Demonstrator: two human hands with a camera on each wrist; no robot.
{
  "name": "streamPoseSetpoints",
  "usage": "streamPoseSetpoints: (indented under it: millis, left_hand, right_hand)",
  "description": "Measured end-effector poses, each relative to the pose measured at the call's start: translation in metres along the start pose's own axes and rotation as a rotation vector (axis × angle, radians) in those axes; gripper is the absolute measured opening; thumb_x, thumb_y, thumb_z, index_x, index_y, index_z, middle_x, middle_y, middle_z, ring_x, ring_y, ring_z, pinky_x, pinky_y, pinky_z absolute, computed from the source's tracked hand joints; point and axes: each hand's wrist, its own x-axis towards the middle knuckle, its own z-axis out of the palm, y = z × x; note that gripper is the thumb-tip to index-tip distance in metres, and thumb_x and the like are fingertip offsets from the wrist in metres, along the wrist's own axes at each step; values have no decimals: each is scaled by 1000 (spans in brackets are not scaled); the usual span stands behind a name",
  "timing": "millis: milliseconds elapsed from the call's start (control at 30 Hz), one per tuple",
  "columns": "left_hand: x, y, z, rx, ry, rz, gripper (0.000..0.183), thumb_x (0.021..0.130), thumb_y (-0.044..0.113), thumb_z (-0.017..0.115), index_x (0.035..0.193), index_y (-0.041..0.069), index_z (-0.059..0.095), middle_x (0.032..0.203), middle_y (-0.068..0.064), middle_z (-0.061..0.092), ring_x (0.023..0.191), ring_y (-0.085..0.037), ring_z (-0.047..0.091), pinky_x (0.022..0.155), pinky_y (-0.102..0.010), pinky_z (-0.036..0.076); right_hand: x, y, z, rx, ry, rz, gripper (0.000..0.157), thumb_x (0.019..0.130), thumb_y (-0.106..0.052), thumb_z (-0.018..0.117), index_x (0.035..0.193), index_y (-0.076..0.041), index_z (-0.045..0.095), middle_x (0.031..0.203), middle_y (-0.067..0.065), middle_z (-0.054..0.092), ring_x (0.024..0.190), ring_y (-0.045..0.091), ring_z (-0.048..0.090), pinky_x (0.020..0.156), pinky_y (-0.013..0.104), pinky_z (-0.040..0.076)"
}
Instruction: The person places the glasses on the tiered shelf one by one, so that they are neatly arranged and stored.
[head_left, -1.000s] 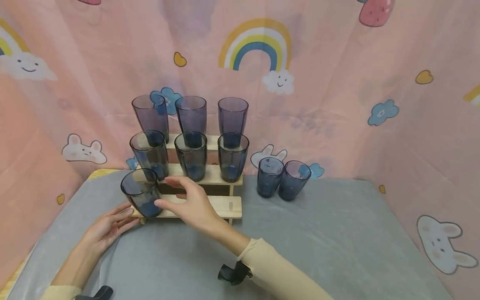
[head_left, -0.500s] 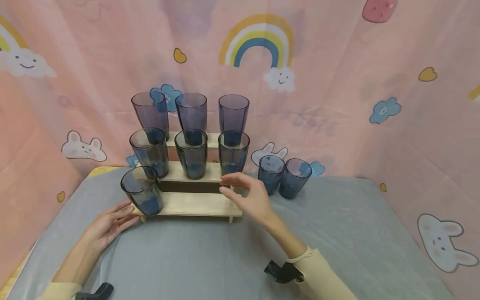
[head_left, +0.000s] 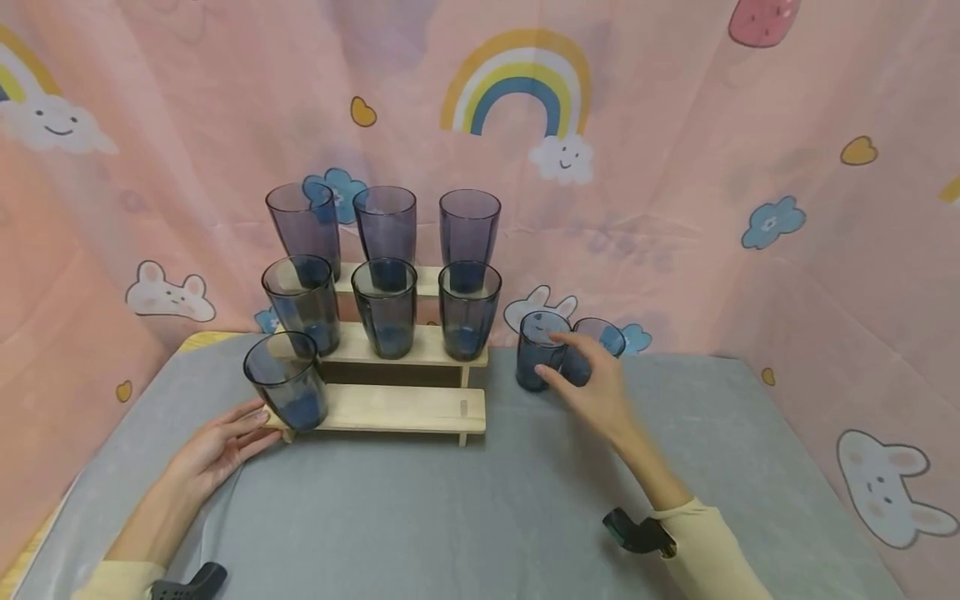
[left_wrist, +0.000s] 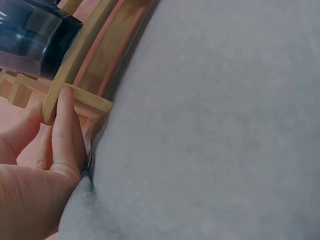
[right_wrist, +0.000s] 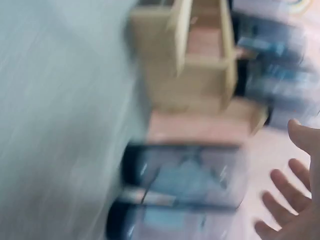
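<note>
In the head view, my left hand (head_left: 213,454) grips the left end of the bottom step of a light wooden stepped rack (head_left: 405,408). The left wrist view shows its thumb and fingers (left_wrist: 62,130) on either side of the board's end. One blue-tinted glass (head_left: 288,383) stands upright at the left of that step. My right hand (head_left: 600,392), fingers spread and curved, is in front of two more glasses right of the rack, the nearer-left one (head_left: 534,362) and its neighbour (head_left: 576,367), partly hidden by the hand. The blurred right wrist view shows nothing held.
Three glasses stand on the middle step, including a middle glass (head_left: 386,317). Three more top the rack, including a right-hand glass (head_left: 468,225). Grey cloth (head_left: 420,517) covers the table. A pink printed curtain (head_left: 660,100) hangs close behind.
My right hand has left the glass on the bottom step and moved right, past the rack's end, to the two glasses beside it. My left hand stays at the rack's left end.
</note>
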Motion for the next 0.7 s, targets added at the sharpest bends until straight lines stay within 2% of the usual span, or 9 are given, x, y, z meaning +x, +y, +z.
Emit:
streamPoseSetpoints:
  millis: [67, 133, 200, 333, 467, 533, 600, 633, 700]
  left_hand:
    - [0, 0, 1, 12, 5, -4, 40, 101, 0, 52, 136, 11, 35, 105, 0, 65, 98, -15, 66, 92, -32, 57]
    - [0, 0, 1, 20, 8, -7, 45, 101, 1, 52, 139, 10, 31, 105, 1, 65, 98, -15, 66, 93, -32, 56]
    - [0, 0, 1, 11, 8, -10, 42, 101, 0, 52, 137, 11, 34, 105, 0, 65, 98, -15, 66, 93, -32, 56]
    - [0, 0, 0, -13, 10, -10, 34, 101, -1, 50, 130, 12, 39, 105, -1, 65, 98, -16, 66, 93, -33, 56]
    - [0, 0, 0, 6, 14, -9, 47, 101, 0, 50, 142, 10, 27, 105, 0, 65, 98, -15, 66, 94, -32, 56]
    - [0, 0, 1, 15, 15, -7, 51, 101, 1, 50, 144, 9, 24, 105, 1, 65, 98, -15, 66, 94, -32, 56]
    - [0, 0, 1, 10, 11, -2, 45, 101, 0, 51, 141, 9, 31, 105, 0, 65, 98, -15, 66, 93, -32, 56]
    - [0, 0, 1, 0, 10, -3, 39, 101, 0, 51, 136, 9, 38, 105, 0, 65, 98, -16, 66, 93, -32, 56]
    - [-1, 0, 2, -16, 10, -3, 29, 101, -1, 51, 127, 11, 47, 104, -1, 65, 97, -16, 66, 92, -33, 57]
  right_hand:
    - [-2, 15, -5, -25, 20, 17, 53, 82, -13, 82, 129, -3, 60, 133, 16, 57, 127, 33, 49, 107, 54, 41]
    - [-3, 29, -10, -57, 40, 48, 60, 81, -15, 82, 134, -2, 57, 140, 17, 50, 134, 35, 41, 108, 58, 36]
    - [-4, 41, -15, -78, 56, 92, 65, 81, -16, 82, 138, -2, 53, 147, 18, 43, 139, 38, 33, 110, 62, 32]
    - [-5, 57, -18, -81, 94, 199, 81, 83, -23, 81, 149, -3, 38, 153, 20, 34, 142, 39, 29, 113, 62, 28]
    - [-6, 65, -17, 5, 103, 336, 101, 84, -25, 81, 157, -7, 14, 156, 21, 26, 143, 37, 26, 114, 59, 29]
    - [-5, 67, -16, 58, 98, 393, 105, 84, -25, 81, 158, -9, 7, 157, 22, 23, 144, 37, 25, 113, 59, 30]
    - [-4, 69, -16, 100, 89, 425, 106, 84, -25, 80, 158, -10, 6, 157, 23, 22, 144, 37, 24, 113, 59, 32]
    - [-4, 70, -15, 126, 83, 438, 105, 84, -24, 80, 158, -10, 7, 157, 22, 23, 144, 37, 24, 112, 59, 33]
    - [-2, 72, -15, 180, 81, 458, 101, 84, -22, 81, 158, -9, 12, 155, 21, 28, 142, 37, 29, 111, 56, 37]
